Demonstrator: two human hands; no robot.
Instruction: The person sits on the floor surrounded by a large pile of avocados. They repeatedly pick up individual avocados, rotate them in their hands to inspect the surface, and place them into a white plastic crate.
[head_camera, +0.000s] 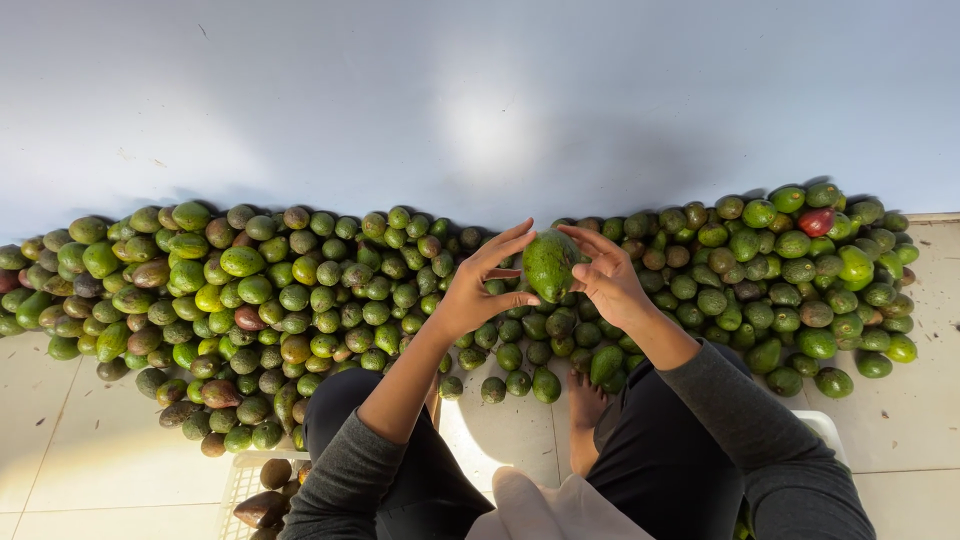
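Avocado (550, 264) held w/ both hands above pile (300, 290) along wall (480, 100). Left hand (483, 283): fingers spread, tips on fruit's left side. Right hand (608, 275): fingers half-curled around right side. Crate (240, 480) by left knee.

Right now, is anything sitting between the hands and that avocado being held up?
Nothing visible is. The left hand and right hand both touch the avocado directly, fingertips on either side, holding it above the avocado pile that lies along the wall. No other fruit touches it.
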